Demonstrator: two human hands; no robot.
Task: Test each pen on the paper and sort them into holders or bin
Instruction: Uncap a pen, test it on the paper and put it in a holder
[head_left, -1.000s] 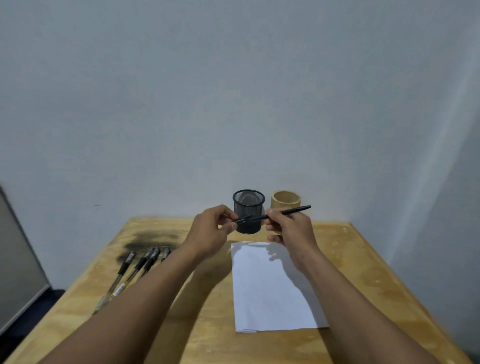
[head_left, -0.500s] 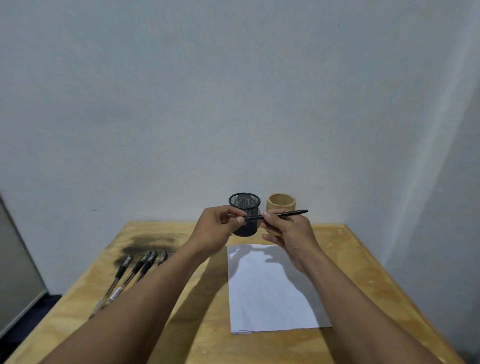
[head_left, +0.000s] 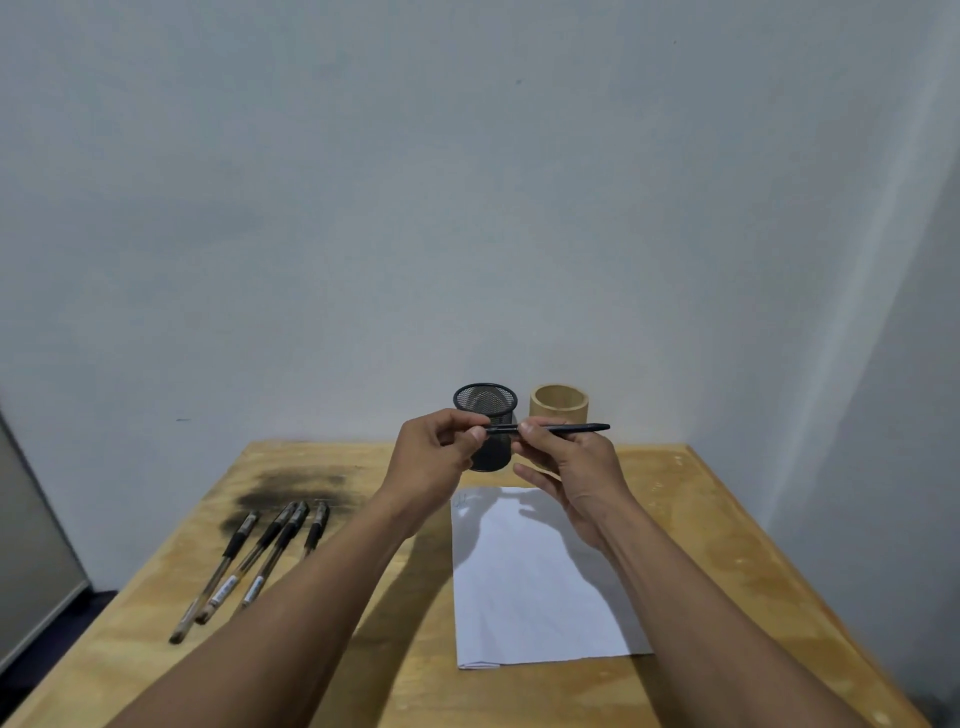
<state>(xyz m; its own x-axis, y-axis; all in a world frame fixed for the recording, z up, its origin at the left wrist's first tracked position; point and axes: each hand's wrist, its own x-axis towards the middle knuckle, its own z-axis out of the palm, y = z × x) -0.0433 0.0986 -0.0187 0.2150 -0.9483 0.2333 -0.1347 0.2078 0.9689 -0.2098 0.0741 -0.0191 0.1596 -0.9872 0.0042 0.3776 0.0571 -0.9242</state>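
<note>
I hold a slim black pen (head_left: 566, 428) level in the air above the far end of the white paper (head_left: 535, 582). My right hand (head_left: 563, 467) grips its middle between thumb and fingers. My left hand (head_left: 434, 457) pinches the pen's left end. Behind my hands stand a black mesh holder (head_left: 485, 402) and, to its right, a tan wooden holder (head_left: 558, 408), both at the table's far edge. Several black-grip pens (head_left: 260, 551) lie in a row on the table at the left. A faint scribble (head_left: 460, 500) marks the paper's top left corner.
The wooden table (head_left: 727, 545) has a dark sooty stain (head_left: 296, 486) at its far left, by the pens' tips. A pale wall rises right behind the holders. A grey panel (head_left: 31, 545) stands left of the table.
Both hands with the pen have stayed together in front of the mesh holder; the pen has tipped from slanting up to the right to level. The view has tilted slightly.
</note>
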